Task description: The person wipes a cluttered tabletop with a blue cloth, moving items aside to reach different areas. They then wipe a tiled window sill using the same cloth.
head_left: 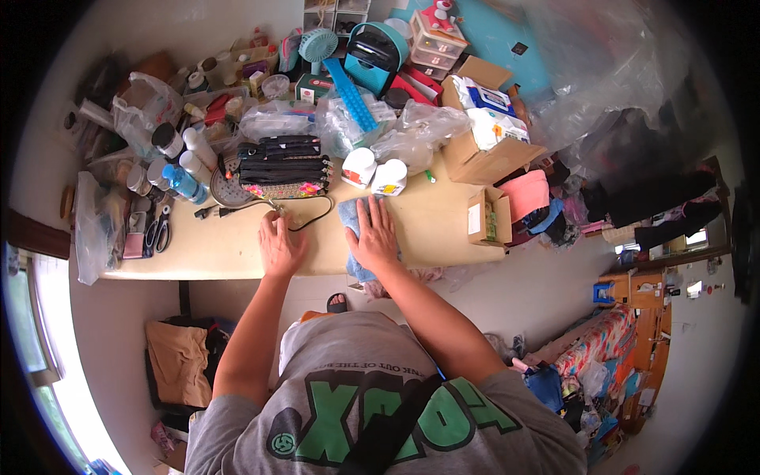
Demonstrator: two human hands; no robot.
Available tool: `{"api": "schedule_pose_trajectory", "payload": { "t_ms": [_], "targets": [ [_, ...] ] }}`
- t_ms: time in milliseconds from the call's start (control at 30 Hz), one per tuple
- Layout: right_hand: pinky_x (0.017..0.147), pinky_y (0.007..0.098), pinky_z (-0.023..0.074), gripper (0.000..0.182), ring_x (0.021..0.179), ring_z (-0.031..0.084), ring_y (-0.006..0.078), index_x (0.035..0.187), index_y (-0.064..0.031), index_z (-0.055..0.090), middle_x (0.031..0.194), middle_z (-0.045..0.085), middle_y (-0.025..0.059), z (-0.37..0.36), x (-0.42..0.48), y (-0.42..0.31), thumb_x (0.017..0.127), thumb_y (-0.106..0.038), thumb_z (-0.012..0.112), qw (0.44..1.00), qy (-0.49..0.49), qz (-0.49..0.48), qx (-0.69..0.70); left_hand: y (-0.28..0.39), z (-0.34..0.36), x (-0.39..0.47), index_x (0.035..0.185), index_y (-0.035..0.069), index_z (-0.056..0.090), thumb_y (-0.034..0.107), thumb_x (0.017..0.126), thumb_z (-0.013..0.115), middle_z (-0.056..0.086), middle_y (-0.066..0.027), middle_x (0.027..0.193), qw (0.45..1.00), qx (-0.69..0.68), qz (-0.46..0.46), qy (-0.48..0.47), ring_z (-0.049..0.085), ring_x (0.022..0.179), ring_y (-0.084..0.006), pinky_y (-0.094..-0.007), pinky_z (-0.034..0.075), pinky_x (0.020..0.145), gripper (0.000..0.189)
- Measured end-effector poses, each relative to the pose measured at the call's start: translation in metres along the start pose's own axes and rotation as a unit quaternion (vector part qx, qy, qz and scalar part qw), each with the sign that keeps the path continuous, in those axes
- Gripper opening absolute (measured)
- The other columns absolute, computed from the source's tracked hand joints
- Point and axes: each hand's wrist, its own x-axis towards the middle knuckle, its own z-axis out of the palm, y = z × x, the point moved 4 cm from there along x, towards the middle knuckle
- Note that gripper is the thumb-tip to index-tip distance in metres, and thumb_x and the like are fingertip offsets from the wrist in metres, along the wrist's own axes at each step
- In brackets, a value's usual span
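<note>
My right hand (pixel 375 236) lies flat, palm down, on a folded blue cloth (pixel 354 222) whose near end hangs over the front edge of the pale yellow tabletop (pixel 436 231). To its left, my left hand (pixel 280 244) has its fingertips at a small clear object (pixel 278 208) beside a black cord with a plug (pixel 243 207); whether the fingers grip anything is unclear. Behind the cord sit stacked black zip pouches (pixel 282 172) and a round perforated metal plate (pixel 228 185). Two white plastic bottles (pixel 358 168) lie just beyond the cloth.
Black-handled scissors (pixel 159 233) and a blue-capped bottle (pixel 185 183) are at the left. Small cardboard box (pixel 477 215) stands near the right end, a larger open carton (pixel 493 159) behind it. Plastic bags, a light-blue fan (pixel 318 46) and drawers (pixel 436 44) crowd the back.
</note>
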Motion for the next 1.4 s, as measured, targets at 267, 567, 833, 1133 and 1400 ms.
{"api": "schedule_pose_trajectory", "payload": {
  "t_ms": [267,567,833,1133,1400],
  "targets": [
    [0.119,0.0579,0.0329,0.067,0.148,0.040,0.0404,0.151,-0.0087,0.052,0.161,0.043,0.0200,-0.031,-0.012,0.076,0.093,-0.038,0.068,0.999,0.039,0.027,-0.022,0.001,-0.001,0.001,0.122,0.009,0.059,0.024,0.087,0.078,0.053,-0.0171,0.124,0.998,0.019,-0.038,0.043,0.055,0.115,-0.0370,-0.0508,0.045,0.097,0.043],
    [0.121,0.0566,0.0316,0.068,0.148,0.039,0.0443,0.151,-0.0037,0.050,0.162,0.039,0.0237,-0.037,-0.018,0.134,0.094,-0.036,0.066,0.982,0.074,0.153,-0.082,0.001,0.002,0.003,0.120,0.010,0.059,0.024,0.090,0.075,0.057,-0.0152,0.110,0.999,0.035,-0.031,0.022,0.056,0.104,-0.0366,-0.0509,0.046,0.091,0.037],
    [0.121,0.0542,0.0329,0.066,0.148,0.040,0.0421,0.150,-0.0088,0.053,0.158,0.045,0.0217,-0.032,-0.001,0.086,0.092,-0.034,0.069,0.999,0.036,0.008,0.002,0.001,0.000,0.004,0.117,0.010,0.060,0.024,0.092,0.073,0.059,-0.0143,0.108,0.999,0.041,-0.008,0.016,0.057,0.103,-0.0362,-0.0503,0.047,0.091,0.032],
    [0.123,0.0529,0.0287,0.063,0.151,0.037,0.0371,0.152,-0.0129,0.053,0.163,0.042,0.0173,-0.041,0.004,0.165,0.095,-0.038,0.064,0.987,0.052,0.143,-0.059,-0.001,0.000,0.004,0.112,0.010,0.061,0.025,0.092,0.073,0.059,-0.0141,0.108,0.999,0.039,-0.012,0.013,0.057,0.103,-0.0365,-0.0504,0.047,0.090,0.028],
    [0.122,0.0509,0.0306,0.062,0.150,0.036,0.0379,0.153,-0.0163,0.053,0.164,0.038,0.0182,-0.034,0.025,0.173,0.095,-0.038,0.064,0.983,0.046,0.171,-0.051,-0.001,0.001,0.004,0.111,0.010,0.062,0.025,0.093,0.072,0.059,-0.0139,0.107,0.999,0.041,-0.014,0.007,0.057,0.103,-0.0363,-0.0497,0.047,0.091,0.026]
  ]
}}
